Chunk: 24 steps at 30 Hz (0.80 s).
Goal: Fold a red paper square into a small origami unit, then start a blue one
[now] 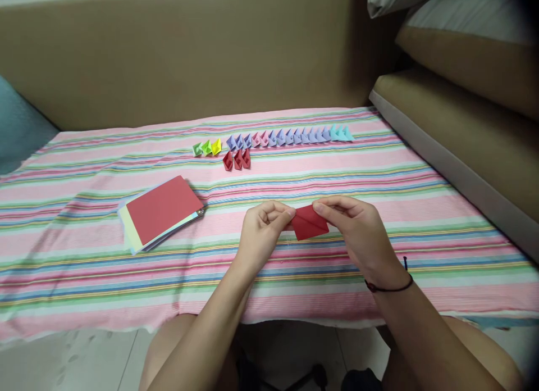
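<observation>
A folded piece of red paper [309, 223] is held between both hands just above the striped cloth [84, 267]. My left hand [261, 231] pinches its left edge with fingers curled. My right hand [357, 233] pinches its upper right corner; a dark cord sits on that wrist. Both hands are closed on the paper.
A stack of coloured paper sheets [162, 212] with red on top lies to the left. A row of small folded paper pieces [290, 136] in green, yellow, purple, pink and blue runs along the back, with three red ones [236, 160] in front. Sofa cushions [458, 127] rise at the right.
</observation>
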Motion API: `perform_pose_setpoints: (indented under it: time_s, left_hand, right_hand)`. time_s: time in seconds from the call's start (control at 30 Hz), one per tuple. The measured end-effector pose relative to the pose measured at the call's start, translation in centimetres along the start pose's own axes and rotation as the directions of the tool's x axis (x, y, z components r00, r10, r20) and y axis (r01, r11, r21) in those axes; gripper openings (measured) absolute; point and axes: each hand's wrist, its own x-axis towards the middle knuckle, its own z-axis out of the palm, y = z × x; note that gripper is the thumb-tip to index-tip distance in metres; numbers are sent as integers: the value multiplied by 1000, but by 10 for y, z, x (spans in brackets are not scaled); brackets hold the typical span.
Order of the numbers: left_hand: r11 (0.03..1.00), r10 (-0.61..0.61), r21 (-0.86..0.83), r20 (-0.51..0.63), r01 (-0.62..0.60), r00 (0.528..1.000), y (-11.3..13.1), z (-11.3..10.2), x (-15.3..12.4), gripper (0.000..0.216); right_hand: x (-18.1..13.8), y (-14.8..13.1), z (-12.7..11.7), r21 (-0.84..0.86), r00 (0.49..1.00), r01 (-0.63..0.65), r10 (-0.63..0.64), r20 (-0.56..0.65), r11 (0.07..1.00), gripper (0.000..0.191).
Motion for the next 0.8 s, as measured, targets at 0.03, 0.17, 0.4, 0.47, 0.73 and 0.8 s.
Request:
perform_pose_setpoints:
  time_s: [0.03,0.17,0.4,0.47,0.73,0.8]
  left_hand:
    - [1000,4,-7,7,-4,1000,0,1,0,21]
    - [1000,-19,-11,78,20,997,-1,3,2,21]
    - [996,-34,78,33,32,999,-6,2,2,25]
    - [998,-38,59,43,36,998,-5,1,2,25]
    - [982,-139,151,188,111,972,-4,-1,2,27]
    - [976,-132,190,151,102,980,-7,1,2,25]
  right_hand:
    - [0,0,0,4,1000,-5,5,-3,1000,7]
    - [0,1,-1,4,999,-38,38,15,999,10]
    - [0,1,0,-60,994,-69,74,79,996,17]
    - [0,-1,0,-67,993,-63,70,96,996,17]
    - [-1,-2,0,-26,987,-84,87,136,996,14]
    - [-1,-1,1,-7,986,-91,91,143,996,14]
